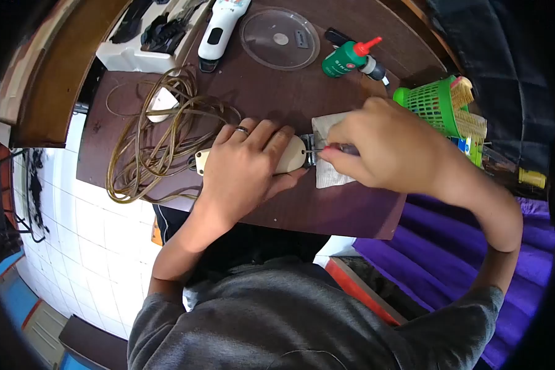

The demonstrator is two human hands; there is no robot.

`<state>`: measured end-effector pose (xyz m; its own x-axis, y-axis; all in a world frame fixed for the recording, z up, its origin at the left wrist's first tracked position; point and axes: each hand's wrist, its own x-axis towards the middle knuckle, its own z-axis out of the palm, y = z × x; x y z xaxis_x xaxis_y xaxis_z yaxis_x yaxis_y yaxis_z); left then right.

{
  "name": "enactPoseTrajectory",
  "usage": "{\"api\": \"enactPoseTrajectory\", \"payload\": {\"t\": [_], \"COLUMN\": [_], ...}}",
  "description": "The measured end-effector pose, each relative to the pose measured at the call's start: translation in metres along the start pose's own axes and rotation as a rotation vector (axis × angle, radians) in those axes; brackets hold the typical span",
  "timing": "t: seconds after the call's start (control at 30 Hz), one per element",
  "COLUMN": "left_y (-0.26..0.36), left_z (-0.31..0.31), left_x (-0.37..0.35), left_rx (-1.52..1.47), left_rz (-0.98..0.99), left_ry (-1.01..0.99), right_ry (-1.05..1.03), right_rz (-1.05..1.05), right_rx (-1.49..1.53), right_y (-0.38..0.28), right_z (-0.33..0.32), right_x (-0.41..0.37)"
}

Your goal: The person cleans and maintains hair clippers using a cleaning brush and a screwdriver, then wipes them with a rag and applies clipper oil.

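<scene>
A cream hair clipper (293,155) lies on the brown table with its metal blade (311,150) pointing right. My left hand (245,163) is wrapped over the clipper's body and wears a ring. My right hand (388,145) grips a screwdriver (349,149), whose thin shaft reaches across the blade to the clipper's front end. Most of the screwdriver's handle is hidden by my fingers. Beneath the right hand and beside the blade is a folded whitish cloth (334,177).
A coiled brownish cord (126,154) lies left of the clipper. Farther back are a white clipper (222,31), a clear round lid (256,52), a green bottle (339,61) with a red tip and a white foam tray (126,58). A green basket (428,108) holding combs stands at right.
</scene>
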<state>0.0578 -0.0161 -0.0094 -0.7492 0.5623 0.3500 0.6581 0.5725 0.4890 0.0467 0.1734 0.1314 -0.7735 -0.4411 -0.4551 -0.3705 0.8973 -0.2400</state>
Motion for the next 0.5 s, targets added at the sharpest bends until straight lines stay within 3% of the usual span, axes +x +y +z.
{"api": "enactPoseTrajectory", "payload": {"t": [0.1, 0.17, 0.4, 0.5], "left_y": [-0.005, -0.007, -0.008, -0.011], "left_z": [0.002, 0.003, 0.004, 0.002], "left_x": [-0.001, 0.000, 0.000, 0.001], "left_rx": [-0.014, -0.002, -0.034, -0.050], "left_rz": [0.043, 0.068, 0.066, 0.075], "left_ry": [-0.035, -0.026, -0.011, -0.016], "right_ry": [-0.072, 0.020, -0.117, -0.041], "right_rz": [-0.005, -0.228, -0.368, -0.509], "right_rx": [-0.040, -0.148, -0.434, -0.663], "right_y": [0.005, 0.008, 0.001, -0.011], "right_z": [0.003, 0.005, -0.013, -0.011], "right_x": [0.003, 0.001, 0.015, 0.013]}}
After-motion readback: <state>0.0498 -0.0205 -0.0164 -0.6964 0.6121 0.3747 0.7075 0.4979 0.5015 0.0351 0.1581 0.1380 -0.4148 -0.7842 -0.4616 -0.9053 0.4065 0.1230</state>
